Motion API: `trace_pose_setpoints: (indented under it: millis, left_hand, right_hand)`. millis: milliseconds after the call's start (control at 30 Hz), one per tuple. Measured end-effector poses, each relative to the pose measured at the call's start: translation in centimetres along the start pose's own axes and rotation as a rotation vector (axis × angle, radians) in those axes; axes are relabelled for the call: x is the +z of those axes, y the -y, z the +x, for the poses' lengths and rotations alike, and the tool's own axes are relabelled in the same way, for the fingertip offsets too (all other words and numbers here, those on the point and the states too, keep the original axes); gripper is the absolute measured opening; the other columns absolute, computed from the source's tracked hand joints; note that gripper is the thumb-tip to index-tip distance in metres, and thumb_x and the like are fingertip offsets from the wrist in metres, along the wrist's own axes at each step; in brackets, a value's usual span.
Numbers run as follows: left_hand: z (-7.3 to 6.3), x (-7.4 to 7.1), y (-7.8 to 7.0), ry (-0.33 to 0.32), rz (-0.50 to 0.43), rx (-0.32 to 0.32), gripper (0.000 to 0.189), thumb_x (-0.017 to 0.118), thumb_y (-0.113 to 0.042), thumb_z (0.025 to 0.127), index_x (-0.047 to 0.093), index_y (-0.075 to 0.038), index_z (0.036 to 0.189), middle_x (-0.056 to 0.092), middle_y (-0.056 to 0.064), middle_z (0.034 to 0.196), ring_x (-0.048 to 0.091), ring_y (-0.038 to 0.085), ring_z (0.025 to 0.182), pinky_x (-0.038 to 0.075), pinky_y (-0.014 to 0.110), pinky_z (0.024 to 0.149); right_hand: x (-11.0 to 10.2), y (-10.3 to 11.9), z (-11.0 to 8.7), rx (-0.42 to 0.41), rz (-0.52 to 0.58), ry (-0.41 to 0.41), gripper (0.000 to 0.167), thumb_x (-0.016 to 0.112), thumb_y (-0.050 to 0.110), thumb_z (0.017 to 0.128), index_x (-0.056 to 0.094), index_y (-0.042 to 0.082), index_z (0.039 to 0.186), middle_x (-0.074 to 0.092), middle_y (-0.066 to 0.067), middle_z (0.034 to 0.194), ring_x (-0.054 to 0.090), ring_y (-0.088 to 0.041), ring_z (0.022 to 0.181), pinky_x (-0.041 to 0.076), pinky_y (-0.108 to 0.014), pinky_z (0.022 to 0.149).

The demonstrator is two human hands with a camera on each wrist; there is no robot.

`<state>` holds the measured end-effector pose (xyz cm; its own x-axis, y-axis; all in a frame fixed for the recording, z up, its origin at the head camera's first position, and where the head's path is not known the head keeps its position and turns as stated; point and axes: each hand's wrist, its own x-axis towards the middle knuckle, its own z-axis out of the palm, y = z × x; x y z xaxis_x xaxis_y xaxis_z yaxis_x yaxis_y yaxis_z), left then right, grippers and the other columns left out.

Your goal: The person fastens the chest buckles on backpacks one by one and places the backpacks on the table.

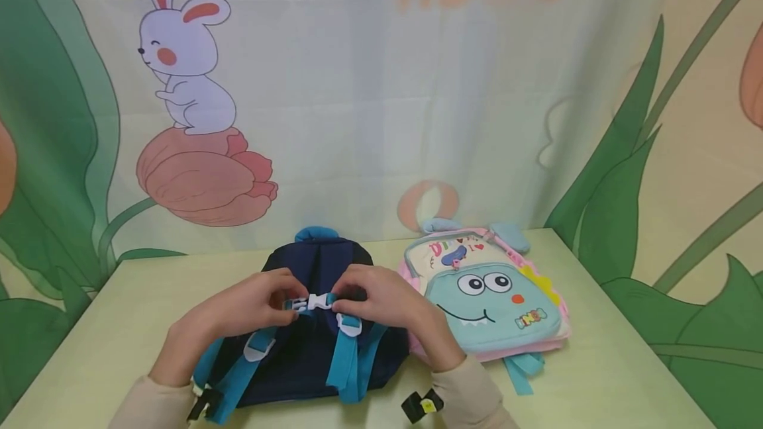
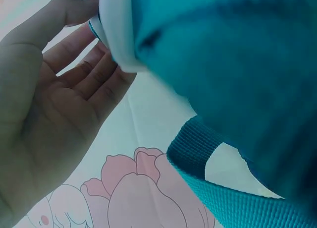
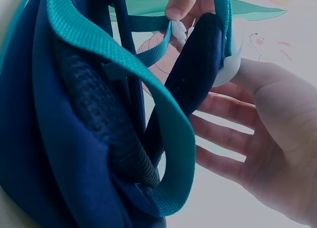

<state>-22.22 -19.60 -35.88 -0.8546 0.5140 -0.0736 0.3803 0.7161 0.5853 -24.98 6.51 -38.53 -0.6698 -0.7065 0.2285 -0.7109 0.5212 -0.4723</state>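
A dark navy backpack (image 1: 316, 363) with teal straps lies on the table, its strap side up. Over its middle, my left hand (image 1: 262, 296) pinches the left part of the white chest-strap buckle (image 1: 320, 301). From the other side my right hand (image 1: 381, 293) pinches the teal strap end at the buckle's right part. The two buckle parts meet between my fingertips. In the left wrist view, blurred teal webbing (image 2: 233, 208) covers the right side, beside my left hand (image 2: 64, 104). My right hand (image 3: 267, 124) shows beyond a padded navy shoulder strap (image 3: 193, 64) in the right wrist view.
To the right lies a pink and light-blue cartoon-face backpack (image 1: 501, 310), close beside the navy one. White strap adjusters (image 1: 259, 346) and loose teal webbing hang towards the front of the pale table (image 1: 143, 290). A printed curtain (image 1: 334, 118) hangs behind.
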Motion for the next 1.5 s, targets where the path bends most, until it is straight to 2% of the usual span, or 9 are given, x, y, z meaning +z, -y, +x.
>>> trace_pose_setpoints:
  millis: [267, 467, 667, 833, 1000, 1300, 1500]
  left_hand:
    - [0.0, 0.2, 0.2, 0.002, 0.024, 0.066, 0.026, 0.072, -0.017, 0.09, 0.071, -0.012, 0.116, 0.058, -0.003, 0.095, 0.055, 0.014, 0.077, 0.052, 0.024, 0.066]
    - [0.3, 1.1, 0.9, -0.014, 0.053, 0.102, 0.026, 0.072, -0.017, 0.091, 0.072, -0.013, 0.116, 0.057, -0.005, 0.094, 0.055, 0.01, 0.076, 0.051, 0.023, 0.065]
    - [0.4, 2.1, 1.7, -0.068, 0.051, 0.114, 0.025, 0.072, -0.02, 0.091, 0.071, -0.015, 0.116, 0.057, -0.007, 0.095, 0.053, 0.009, 0.078, 0.05, 0.021, 0.065]
    - [0.0, 2.7, 2.5, -0.098, 0.015, 0.123, 0.026, 0.072, -0.023, 0.092, 0.07, -0.018, 0.117, 0.059, -0.008, 0.1, 0.054, 0.007, 0.081, 0.05, 0.02, 0.068]
    - [-0.2, 2.8, 2.8, -0.106, 0.012, 0.145, 0.027, 0.073, -0.021, 0.091, 0.07, -0.017, 0.118, 0.061, -0.008, 0.104, 0.055, 0.005, 0.082, 0.051, 0.02, 0.069]
    - [0.6, 3.0, 2.3, -0.09, 0.045, 0.172, 0.027, 0.072, -0.022, 0.092, 0.07, -0.017, 0.118, 0.061, -0.009, 0.104, 0.055, 0.005, 0.082, 0.051, 0.019, 0.07]
    - [0.0, 2.9, 2.6, -0.113, 0.047, 0.199, 0.035, 0.074, -0.019, 0.09, 0.066, -0.013, 0.123, 0.064, -0.007, 0.106, 0.055, 0.004, 0.083, 0.053, 0.021, 0.072]
  right_hand:
    - [0.2, 0.0, 0.1, 0.011, -0.023, 0.02, 0.023, 0.067, 0.036, 0.094, 0.073, 0.02, 0.109, 0.067, 0.006, 0.102, 0.06, -0.011, 0.087, 0.05, -0.02, 0.078]
    - [0.2, 0.1, 0.1, 0.012, -0.052, 0.021, 0.022, 0.067, 0.037, 0.094, 0.073, 0.021, 0.108, 0.067, 0.008, 0.101, 0.059, -0.009, 0.087, 0.05, -0.02, 0.078]
    - [0.4, 0.1, 0.2, 0.019, -0.043, 0.033, 0.021, 0.067, 0.036, 0.094, 0.073, 0.021, 0.107, 0.066, 0.007, 0.1, 0.06, -0.01, 0.087, 0.049, -0.02, 0.078]
    - [0.7, 0.0, 0.3, 0.013, -0.036, 0.04, 0.022, 0.067, 0.037, 0.094, 0.073, 0.021, 0.109, 0.067, 0.007, 0.101, 0.061, -0.011, 0.088, 0.049, -0.019, 0.078]
    - [0.8, -0.1, 0.4, -0.012, -0.055, 0.045, 0.022, 0.066, 0.036, 0.095, 0.073, 0.021, 0.109, 0.067, 0.007, 0.101, 0.061, -0.01, 0.088, 0.049, -0.019, 0.079]
    - [0.4, -0.5, -0.1, 0.013, -0.063, 0.041, 0.022, 0.068, 0.037, 0.093, 0.074, 0.021, 0.107, 0.067, 0.007, 0.1, 0.06, -0.008, 0.087, 0.048, -0.018, 0.077]
    - [0.8, -0.5, 0.2, -0.006, -0.068, 0.044, 0.023, 0.066, 0.04, 0.094, 0.073, 0.022, 0.108, 0.067, 0.009, 0.101, 0.061, -0.009, 0.089, 0.048, -0.016, 0.078]
